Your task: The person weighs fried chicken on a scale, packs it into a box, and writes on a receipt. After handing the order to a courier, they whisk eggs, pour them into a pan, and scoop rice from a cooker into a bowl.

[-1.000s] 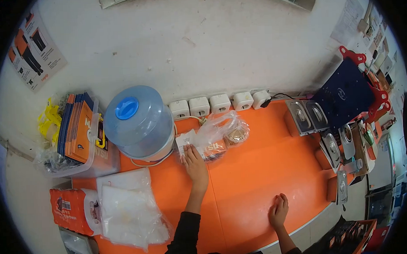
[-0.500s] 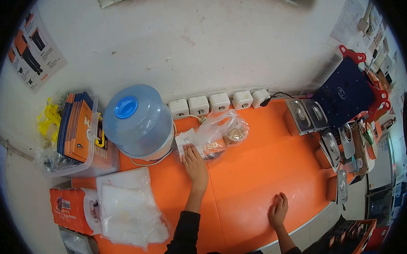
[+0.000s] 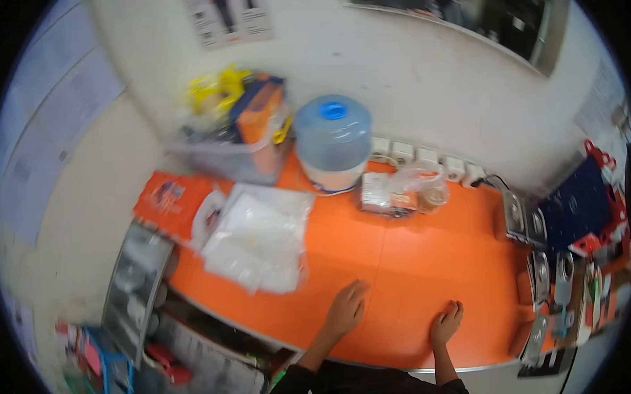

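My left hand is over the near middle of the orange table, left of the table's seam. It looks slightly blurred, its fingers loosely stretched, with nothing in them. Near the front edge, my right hand rests on the tabletop, fingers loosely bent and thumb apart, holding nothing. Further back is a clear plastic bag with an orange-and-white packet and a round-topped container; neither hand touches it. A stack of clear plastic bags lies to the left of my left hand.
A blue water bottle stands upside down on its white base. Left of it is a plastic bin of folders, with an orange pack in front. White sockets line the wall. Steel-lidded containers stand at the right.
My left hand has left the packet and drawn back toward me. The bagged items stay at the back of the table. The view has turned left, showing more wall and shelving there.
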### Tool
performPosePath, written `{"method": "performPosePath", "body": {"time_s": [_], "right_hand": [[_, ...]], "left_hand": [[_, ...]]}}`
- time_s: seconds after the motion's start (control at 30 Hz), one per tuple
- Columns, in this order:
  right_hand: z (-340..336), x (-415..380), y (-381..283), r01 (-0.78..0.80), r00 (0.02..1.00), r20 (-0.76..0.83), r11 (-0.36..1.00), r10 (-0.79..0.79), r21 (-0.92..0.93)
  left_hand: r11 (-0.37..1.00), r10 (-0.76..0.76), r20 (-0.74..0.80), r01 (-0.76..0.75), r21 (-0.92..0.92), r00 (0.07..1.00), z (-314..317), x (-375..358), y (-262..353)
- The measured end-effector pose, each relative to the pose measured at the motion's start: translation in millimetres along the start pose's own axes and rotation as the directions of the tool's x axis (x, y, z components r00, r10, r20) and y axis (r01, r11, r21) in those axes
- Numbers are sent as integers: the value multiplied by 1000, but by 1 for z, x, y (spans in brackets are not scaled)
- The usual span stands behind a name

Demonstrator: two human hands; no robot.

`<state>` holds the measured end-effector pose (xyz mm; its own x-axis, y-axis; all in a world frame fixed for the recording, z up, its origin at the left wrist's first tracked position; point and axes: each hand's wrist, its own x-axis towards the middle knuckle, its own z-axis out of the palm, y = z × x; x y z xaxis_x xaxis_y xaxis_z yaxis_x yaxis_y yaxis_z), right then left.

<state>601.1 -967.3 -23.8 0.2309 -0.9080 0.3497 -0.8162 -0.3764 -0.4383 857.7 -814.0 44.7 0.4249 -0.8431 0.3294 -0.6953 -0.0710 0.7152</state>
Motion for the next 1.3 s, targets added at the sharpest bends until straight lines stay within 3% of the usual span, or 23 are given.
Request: {"method": "performPosePath", "body": {"time_s": [0.07,0.23,0.27,0.33,0.4,0.47,0.57,0.63,0.7,0.8,0.87,0.93,1.0,1.07,1.1,1.17,1.2,1.27,1.3], "right_hand": [[0,-3,-1,34,999,0,999,-34,28],[5,-6,11,-32,999,21,999,33,-18],[4,-9,19,-20,999,28,1000,21,-9],[2,-9,29,95,993,56,975,-108,200],[-1,-20,36,126,983,100,965,-152,230],[-11,-33,33,173,971,112,948,-209,266],[-23,-46,20,220,965,102,955,-243,197],[-24,-49,17,293,948,64,936,-311,195],[-23,-53,18,353,933,22,927,-359,128],[-8,-44,21,374,923,53,920,-382,118],[-6,-39,22,280,959,86,955,-272,-99],[-1,-37,24,297,953,114,942,-282,-153],[5,-34,29,308,949,130,927,-286,-212],[11,-33,32,275,961,52,912,-272,-304],[13,-32,35,294,955,62,908,-288,-300],[14,-30,37,315,949,80,907,-305,-281],[15,-32,37,329,944,82,903,-319,-276],[14,-30,37,331,942,44,906,-332,-264],[22,-33,35,351,935,38,900,-354,-258]], "left_hand": [[1000,-15,-76,16,14,997,-7,-61,29],[961,-240,-184,260,94,953,14,-201,77],[934,-314,-234,344,101,920,17,-226,92],[892,-392,-283,437,113,875,25,-265,119],[817,-531,-370,576,13,762,32,-302,149],[779,-584,-391,627,-24,711,33,-334,174],[725,-648,-413,685,-76,640,40,-370,177],[644,-711,-450,758,-107,540,36,-393,181],[670,-677,-451,740,-51,582,22,-397,185],[649,-675,-511,758,-67,532,6,-403,181],[610,-678,-570,787,-86,463,1,-412,180],[378,-596,-793,915,-143,122,-2,-429,173],[400,-425,-872,814,-421,-242,-5,-466,149],[341,-168,-842,771,-537,-512,-9,-509,125],[330,-160,-836,769,-547,-526,-17,-521,127],[0,-61,-936,937,-348,-348,-39,-539,124],[-6,-55,-931,932,-361,-361,-50,-541,121],[139,-84,-953,944,-300,-290,-60,-536,112],[138,-79,-946,937,-322,-313,-62,-526,114]]}}
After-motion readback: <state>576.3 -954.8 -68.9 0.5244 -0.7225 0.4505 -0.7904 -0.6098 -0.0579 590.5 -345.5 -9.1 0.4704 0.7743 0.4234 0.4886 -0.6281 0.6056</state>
